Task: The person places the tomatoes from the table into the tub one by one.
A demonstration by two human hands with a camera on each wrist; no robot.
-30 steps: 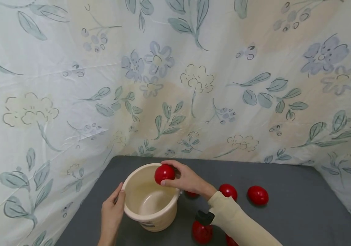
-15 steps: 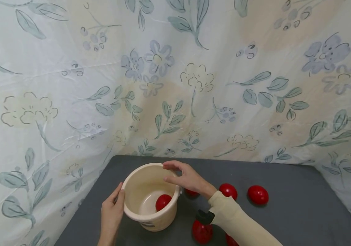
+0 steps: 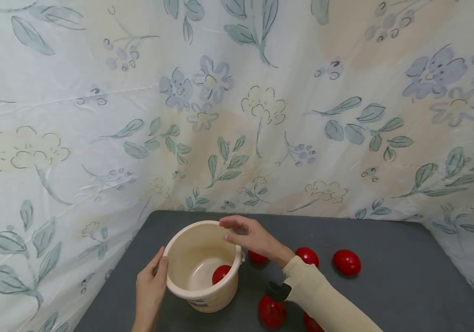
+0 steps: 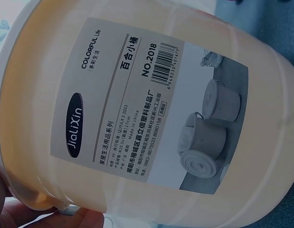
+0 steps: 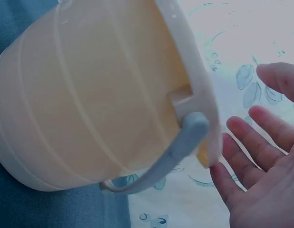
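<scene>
A cream plastic bucket (image 3: 212, 302) stands tilted on the dark table, its mouth toward me. My left hand (image 3: 151, 288) grips its left rim; in the left wrist view those fingers (image 4: 23, 213) show at the lower corner, beside the bucket's printed label (image 4: 137, 109). Inside, a shiny red ball (image 3: 221, 274) lies low against the right wall. Over the right rim is my right hand (image 3: 253, 235), holding nothing. The right wrist view shows its fingers (image 5: 256, 145) spread beside the rim, near the bucket's grey handle (image 5: 170, 156).
Several more red, shiny, round to oval pieces lie right of the bucket: one behind my right wrist (image 3: 307, 256), one farther right (image 3: 346, 263), one near the front (image 3: 272, 311). The dark table (image 3: 403, 276) meets a floral cloth (image 3: 237, 138) at its back and sides.
My right hand has let go of the red ball, which dropped into the bucket. That hand stays over the rim with loosened fingers. The left hand keeps its grip.
</scene>
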